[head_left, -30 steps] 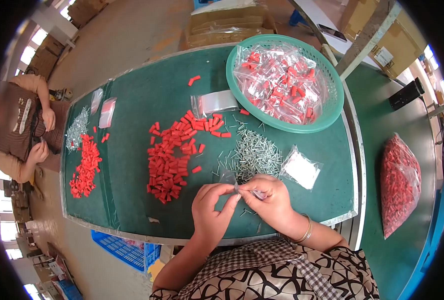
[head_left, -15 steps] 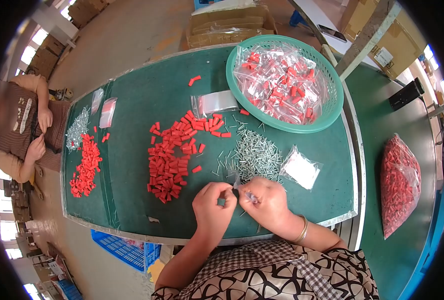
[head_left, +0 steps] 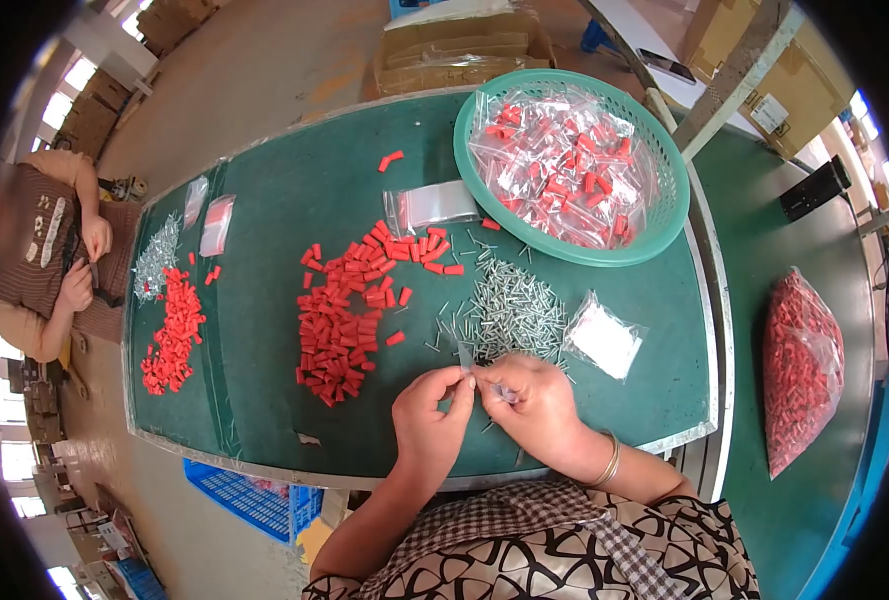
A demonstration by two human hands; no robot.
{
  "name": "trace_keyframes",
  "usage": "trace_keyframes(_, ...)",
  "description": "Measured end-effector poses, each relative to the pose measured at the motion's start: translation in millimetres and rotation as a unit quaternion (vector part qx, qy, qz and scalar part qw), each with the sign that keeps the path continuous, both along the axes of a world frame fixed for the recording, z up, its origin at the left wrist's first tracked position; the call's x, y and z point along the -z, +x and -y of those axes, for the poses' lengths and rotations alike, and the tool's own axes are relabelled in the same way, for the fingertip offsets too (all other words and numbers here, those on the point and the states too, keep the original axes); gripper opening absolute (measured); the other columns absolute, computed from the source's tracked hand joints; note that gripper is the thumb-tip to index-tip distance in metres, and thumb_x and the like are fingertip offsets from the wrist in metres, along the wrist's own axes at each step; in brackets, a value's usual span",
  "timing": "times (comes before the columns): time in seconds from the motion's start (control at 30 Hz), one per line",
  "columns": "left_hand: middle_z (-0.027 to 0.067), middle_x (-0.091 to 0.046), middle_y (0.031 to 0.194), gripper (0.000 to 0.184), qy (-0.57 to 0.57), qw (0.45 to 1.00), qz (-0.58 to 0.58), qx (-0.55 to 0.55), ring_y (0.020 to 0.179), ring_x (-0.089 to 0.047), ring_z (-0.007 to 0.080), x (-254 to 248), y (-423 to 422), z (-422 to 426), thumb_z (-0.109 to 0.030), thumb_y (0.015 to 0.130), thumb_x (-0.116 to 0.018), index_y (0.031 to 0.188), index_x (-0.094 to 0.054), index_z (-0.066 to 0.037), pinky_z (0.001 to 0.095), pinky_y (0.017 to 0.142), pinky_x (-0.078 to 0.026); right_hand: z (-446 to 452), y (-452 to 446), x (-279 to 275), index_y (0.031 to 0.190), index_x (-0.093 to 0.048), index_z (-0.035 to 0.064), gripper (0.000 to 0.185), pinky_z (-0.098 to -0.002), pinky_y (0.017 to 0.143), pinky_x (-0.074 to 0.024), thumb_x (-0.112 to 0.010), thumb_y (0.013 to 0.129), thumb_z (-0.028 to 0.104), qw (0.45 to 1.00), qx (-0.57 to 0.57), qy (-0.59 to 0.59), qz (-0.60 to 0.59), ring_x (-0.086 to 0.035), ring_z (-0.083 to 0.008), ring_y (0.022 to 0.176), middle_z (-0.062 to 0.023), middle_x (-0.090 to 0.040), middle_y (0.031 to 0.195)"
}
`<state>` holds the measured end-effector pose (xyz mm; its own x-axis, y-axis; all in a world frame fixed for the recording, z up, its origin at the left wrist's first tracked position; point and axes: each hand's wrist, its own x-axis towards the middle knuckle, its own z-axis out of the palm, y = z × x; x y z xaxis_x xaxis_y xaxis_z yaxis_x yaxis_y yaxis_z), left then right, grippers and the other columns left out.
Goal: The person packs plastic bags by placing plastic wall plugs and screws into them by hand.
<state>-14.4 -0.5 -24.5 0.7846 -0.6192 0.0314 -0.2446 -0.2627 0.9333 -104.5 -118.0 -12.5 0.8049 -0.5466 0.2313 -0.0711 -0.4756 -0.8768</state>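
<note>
My left hand point(head_left: 430, 420) and my right hand point(head_left: 536, 405) meet at the near edge of the green table, both pinching a small clear plastic bag point(head_left: 465, 354). Part of the bag shows between the fingers of my right hand; its contents are too small to tell. Just beyond my hands lies a pile of metal screws point(head_left: 516, 312). Left of it spreads a heap of red plastic caps point(head_left: 339, 325). A stack of clear bags point(head_left: 604, 338) lies right of the screws, and another flat bag stack point(head_left: 434, 205) is beyond the caps.
A green basket point(head_left: 671, 215) of filled bags stands at the table's far right. A co-worker point(head_left: 59, 250) sits at the left end by more red caps point(head_left: 174, 335). A large bag of red caps point(head_left: 802, 370) lies on the right table. A blue crate point(head_left: 239, 498) is below.
My left hand has shifted slightly right, closing the small gap to my right hand. The bag's clear end now stands up between my fingertips. The co-worker's hands have moved a little.
</note>
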Motion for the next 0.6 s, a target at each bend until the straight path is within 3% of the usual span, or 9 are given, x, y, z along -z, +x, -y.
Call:
trace_keyframes(0.07,0.0106,-0.067,0.082,0.011,0.005,0.999,0.033,-0.008,0.072,-0.067,0.0174,1.9,-0.9,1.1,0.002,0.079,-0.068,0.09,-0.065,0.0,0.0271,0.064,-0.052,-1.7,0.0,0.1,0.088,-0.07,0.0059,0.012,-0.0345,0.053,-0.0493,-0.067,0.077,0.003,1.0,-0.003,-0.022,-0.001,-0.062,-0.0264,0.061,-0.0104,-0.064,0.074)
trace_keyframes(0.1,0.0084,-0.065,0.078,0.009,-0.003,0.999,0.04,-0.01,0.07,-0.064,0.0139,1.0,-0.9,2.6,0.004,0.079,-0.067,0.087,-0.064,0.001,0.0256,0.062,-0.05,-2.0,0.0,0.2,0.088,-0.071,0.0055,0.012,-0.0329,0.053,-0.0496,-0.068,0.077,0.002,0.999,-0.004,-0.033,-0.001,-0.063,-0.0246,0.061,-0.0102,-0.065,0.075)
trace_keyframes(0.17,0.0042,-0.06,0.071,0.005,-0.019,0.998,0.052,-0.015,0.065,-0.057,0.0071,-1.0,-0.3,6.1,0.006,0.079,-0.064,0.081,-0.062,0.002,0.0225,0.058,-0.047,-0.7,0.9,5.2,0.083,-0.069,0.0057,0.009,-0.0339,0.052,-0.0496,-0.069,0.075,0.002,0.998,0.004,-0.058,0.006,-0.063,-0.0259,0.06,-0.01,-0.065,0.075)
trace_keyframes(0.3,0.0036,-0.057,0.07,0.009,0.026,0.988,0.152,0.006,0.062,-0.056,0.0075,1.8,8.8,2.5,0.007,0.075,-0.064,0.076,-0.058,0.0,0.0226,0.055,-0.045,5.3,0.7,6.8,0.078,-0.064,0.007,0.01,-0.0389,0.051,-0.0488,-0.07,0.071,0.006,0.997,0.037,-0.072,0.015,-0.061,-0.0311,0.06,-0.0104,-0.061,0.07)
trace_keyframes(0.37,0.0034,-0.057,0.07,0.01,0.041,0.982,0.182,0.008,0.061,-0.055,0.0071,1.1,12.8,1.9,0.008,0.075,-0.063,0.075,-0.057,0.0,0.0225,0.055,-0.045,4.8,0.6,5.7,0.078,-0.064,0.0068,0.012,-0.0369,0.05,-0.049,-0.071,0.069,0.004,0.994,0.025,-0.107,0.023,-0.061,-0.0292,0.059,-0.0099,-0.061,0.069)
trace_keyframes(0.47,0.0043,-0.059,0.075,0.013,0.015,0.996,0.086,0.014,0.065,-0.057,0.0071,6.1,13.0,0.4,0.009,0.076,-0.063,0.085,-0.06,0.0,0.0223,0.057,-0.046,1.9,0.2,5.5,0.08,-0.064,0.0069,0.015,-0.0363,0.049,-0.0489,-0.072,0.068,0.002,0.991,0.006,-0.134,0.024,-0.061,-0.0282,0.058,-0.0094,-0.06,0.068)
trace_keyframes(0.57,0.0046,-0.061,0.08,0.026,-0.093,0.985,-0.147,-0.015,0.068,-0.058,0.007,-2.9,5.3,8.7,0.01,0.076,-0.062,0.1,-0.061,-0.001,0.0229,0.06,-0.048,-1.8,0.4,8.2,0.08,-0.063,0.0071,0.016,-0.0368,0.048,-0.0487,-0.072,0.068,0.002,0.989,0.0,-0.145,0.023,-0.061,-0.0282,0.057,-0.009,-0.059,0.067)
trace_keyframes(0.6,0.0047,-0.061,0.081,0.029,-0.079,0.989,-0.123,-0.003,0.069,-0.058,0.007,-0.3,5.9,7.8,0.01,0.077,-0.062,0.104,-0.06,-0.001,0.023,0.06,-0.048,-3.1,0.8,9.0,0.08,-0.063,0.0071,0.016,-0.0369,0.048,-0.0486,-0.072,0.068,0.002,0.989,0.0,-0.148,0.023,-0.061,-0.0282,0.056,-0.0089,-0.059,0.067)
